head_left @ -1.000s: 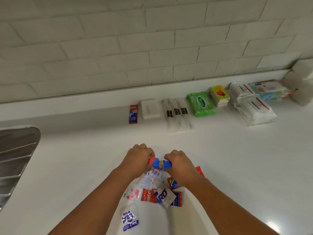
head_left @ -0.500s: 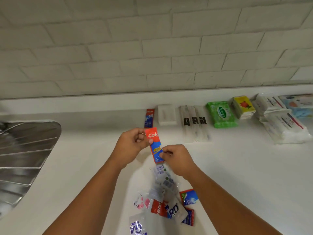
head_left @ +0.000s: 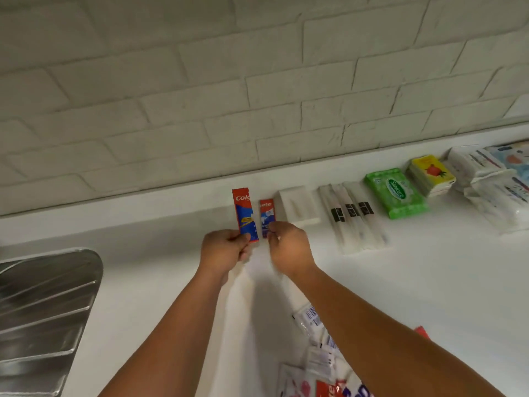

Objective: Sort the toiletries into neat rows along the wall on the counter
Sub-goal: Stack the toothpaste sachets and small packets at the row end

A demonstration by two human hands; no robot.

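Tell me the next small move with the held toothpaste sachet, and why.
Probably lower the Colgate sachet flat onto the counter and let go: the left hand pinches its lower end, and it lines up just left of the other toothpaste sachet lying in the row by the wall.

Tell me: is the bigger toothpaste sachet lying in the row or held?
Held: the left hand pinches the bigger toothpaste sachet by its lower end, beside the smaller sachet.

Red-and-blue toothpaste sachet (head_left: 244,213), green wipes pack (head_left: 396,193)
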